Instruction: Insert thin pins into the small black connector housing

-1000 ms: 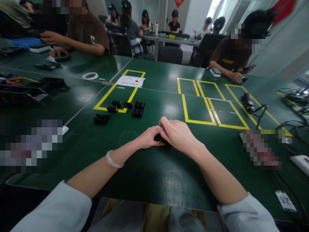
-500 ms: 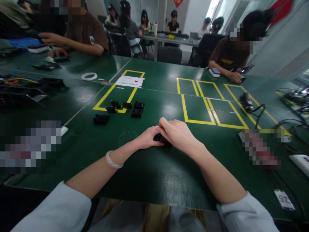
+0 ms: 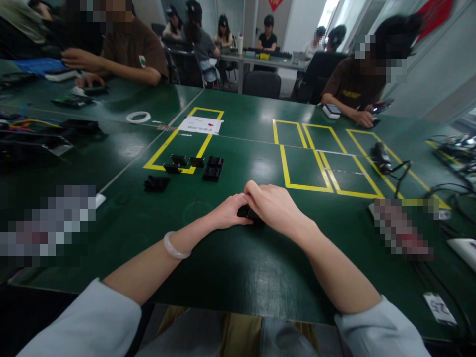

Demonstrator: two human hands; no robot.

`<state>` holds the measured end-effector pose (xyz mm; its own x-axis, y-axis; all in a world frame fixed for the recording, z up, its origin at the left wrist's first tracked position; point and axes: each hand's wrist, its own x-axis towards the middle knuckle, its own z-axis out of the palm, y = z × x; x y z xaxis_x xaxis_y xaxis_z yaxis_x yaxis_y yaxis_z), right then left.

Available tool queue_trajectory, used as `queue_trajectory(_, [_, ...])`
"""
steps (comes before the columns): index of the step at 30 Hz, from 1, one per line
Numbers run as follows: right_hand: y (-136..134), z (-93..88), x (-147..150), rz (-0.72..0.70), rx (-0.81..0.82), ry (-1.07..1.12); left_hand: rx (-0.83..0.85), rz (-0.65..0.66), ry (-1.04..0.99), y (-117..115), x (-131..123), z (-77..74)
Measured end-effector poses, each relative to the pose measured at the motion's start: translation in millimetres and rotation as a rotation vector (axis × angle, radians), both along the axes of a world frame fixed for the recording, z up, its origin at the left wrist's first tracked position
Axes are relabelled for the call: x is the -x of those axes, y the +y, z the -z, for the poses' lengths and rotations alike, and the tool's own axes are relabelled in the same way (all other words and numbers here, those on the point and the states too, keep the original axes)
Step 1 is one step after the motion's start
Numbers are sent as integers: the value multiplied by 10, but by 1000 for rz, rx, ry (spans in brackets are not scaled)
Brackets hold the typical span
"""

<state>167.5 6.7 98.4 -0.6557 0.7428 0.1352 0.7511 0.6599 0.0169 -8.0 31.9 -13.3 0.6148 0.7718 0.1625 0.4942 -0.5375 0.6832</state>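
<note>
Between my two hands is a small black part [image 3: 245, 212], mostly covered by my fingers, so its full shape is hidden. My left hand [image 3: 231, 212] grips it from the left, with a pale bracelet on that wrist. From above and the right, my right hand [image 3: 273, 206] curls its fingers over the same part. Beyond my hands, a pair of black square parts [image 3: 213, 168] lies on the green table [image 3: 238, 277]. Several thin black pieces [image 3: 178, 159] stand on edge to their left. Nearer me is another black piece [image 3: 156, 183].
Yellow tape outlines [image 3: 308, 188] mark the table. A white paper [image 3: 201, 125] and a tape roll [image 3: 138, 117] lie farther back. Black cables [image 3: 397, 181] and a dark device [image 3: 380, 157] are at right, wired parts [image 3: 33, 134] at left. Co-workers sit across the table.
</note>
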Motion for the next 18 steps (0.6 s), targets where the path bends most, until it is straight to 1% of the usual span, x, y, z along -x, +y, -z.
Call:
queue_trajectory(5, [-19,-28,6,30,46,41,-17,-34,25,-7,-5,-12])
queue_trajectory(10, [11,-22,12,64,35,-15,-18,-6,39,1,6,3])
queue_trajectory(18, [72,44,7,148,4,-33,-22,-9,55,11,18,23])
